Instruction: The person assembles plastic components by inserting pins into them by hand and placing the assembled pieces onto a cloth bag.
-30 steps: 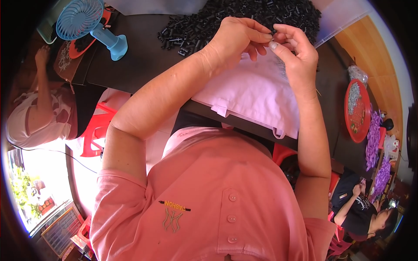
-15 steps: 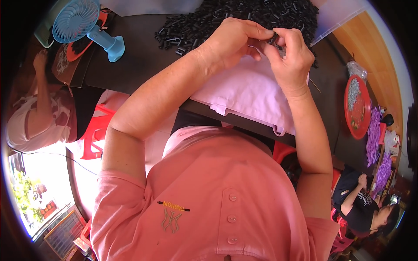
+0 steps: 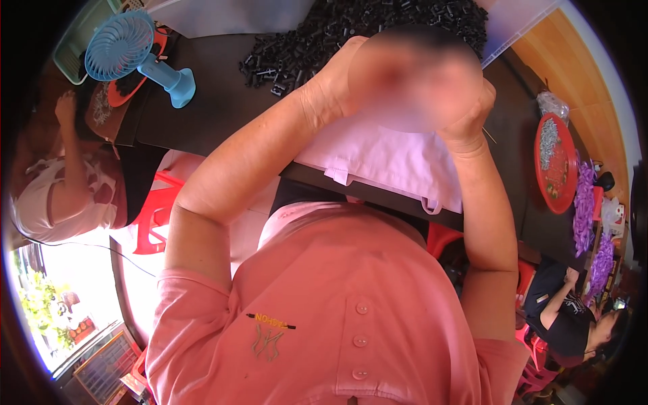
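Both my hands are raised close together over the table, in front of a heap of small black plastic pieces (image 3: 297,57). A round blurred patch covers the fingers of my left hand (image 3: 337,84) and most of my right hand (image 3: 472,121). Whatever they hold, and how the fingers stand, is hidden there. Only the wrists and the outer parts of the hands show sharply. Beneath them a pink cloth (image 3: 385,158) with small loops lies over the table's near edge.
A blue fan (image 3: 152,57) stands at the left on the dark table (image 3: 209,111). A red tray (image 3: 557,172) with small grey pieces lies at the right, beside purple strips (image 3: 582,209). A co-worker (image 3: 67,175) sits left, another person (image 3: 567,310) right. A translucent bin (image 3: 226,13) stands behind.
Half a second ago my fingertips met in a pinch around a small black piece; now a blur covers them. My hands stay in nearly the same place, and the view has shifted slightly.
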